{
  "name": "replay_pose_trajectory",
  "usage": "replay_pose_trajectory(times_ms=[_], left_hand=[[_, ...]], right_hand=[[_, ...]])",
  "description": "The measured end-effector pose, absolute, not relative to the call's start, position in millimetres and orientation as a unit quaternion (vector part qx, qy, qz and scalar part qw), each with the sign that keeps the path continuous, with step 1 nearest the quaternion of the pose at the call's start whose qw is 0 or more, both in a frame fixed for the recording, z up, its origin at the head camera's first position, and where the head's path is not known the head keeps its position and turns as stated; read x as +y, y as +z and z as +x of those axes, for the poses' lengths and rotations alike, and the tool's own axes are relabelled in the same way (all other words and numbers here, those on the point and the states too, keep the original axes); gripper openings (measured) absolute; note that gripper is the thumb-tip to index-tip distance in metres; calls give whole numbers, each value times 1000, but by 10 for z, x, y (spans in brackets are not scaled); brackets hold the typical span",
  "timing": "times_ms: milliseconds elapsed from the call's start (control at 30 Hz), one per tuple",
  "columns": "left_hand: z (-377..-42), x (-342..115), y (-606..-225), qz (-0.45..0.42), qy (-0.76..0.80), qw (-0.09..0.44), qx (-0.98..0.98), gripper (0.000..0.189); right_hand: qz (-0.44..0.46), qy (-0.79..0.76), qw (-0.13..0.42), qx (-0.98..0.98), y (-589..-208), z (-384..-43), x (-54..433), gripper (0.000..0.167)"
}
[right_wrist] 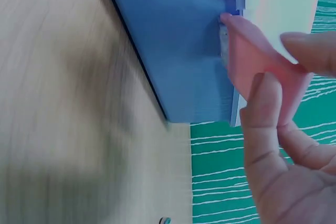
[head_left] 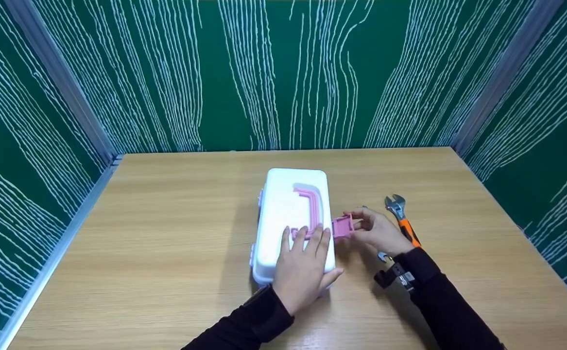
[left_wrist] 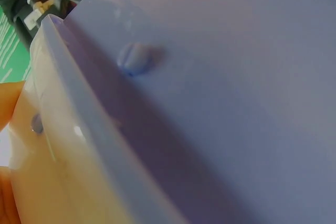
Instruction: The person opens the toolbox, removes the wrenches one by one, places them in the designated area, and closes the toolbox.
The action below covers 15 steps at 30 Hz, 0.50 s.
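A white storage box (head_left: 276, 209) with a lid stands on the table, its long side running away from me. A pink carrying handle (head_left: 315, 210) lies folded in the lid's recess. My left hand (head_left: 301, 274) rests on the lid with fingers straight, the fingertips over the handle's near end. At the box's right side my right hand (head_left: 380, 232) pinches the pink latch (head_left: 343, 226), which is swung outward. In the right wrist view, thumb and fingers hold the latch (right_wrist: 257, 59) beside the bluish-looking box wall (right_wrist: 173, 40). The left wrist view shows box surfaces (left_wrist: 236, 87) close up.
An adjustable wrench (head_left: 403, 218) with an orange handle lies on the table right of the box. Another metal tool end (head_left: 384, 255) shows under the right wrist, mostly hidden. Green walls (head_left: 322, 73) with white lines stand behind and at both sides of the wooden table (head_left: 176, 233).
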State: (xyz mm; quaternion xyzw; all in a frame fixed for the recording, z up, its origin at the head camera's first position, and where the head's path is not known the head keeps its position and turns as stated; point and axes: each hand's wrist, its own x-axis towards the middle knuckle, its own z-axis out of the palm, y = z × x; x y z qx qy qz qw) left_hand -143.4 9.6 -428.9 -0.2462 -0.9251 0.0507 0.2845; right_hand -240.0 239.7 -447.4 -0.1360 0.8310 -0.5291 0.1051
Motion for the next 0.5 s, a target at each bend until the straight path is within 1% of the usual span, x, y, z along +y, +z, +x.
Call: replay_pose_trajectory(times_ms=[300, 500], left_hand=[[-1442, 101, -4294, -249, 51, 287, -923, 77], [-1435, 103, -4296, -246, 49, 280, -927, 77]], right_hand=[[-163, -581, 80, 793, -4423, -2410, 2283, 64], [-163, -540, 59, 824, -4380, -2407, 2230, 57]])
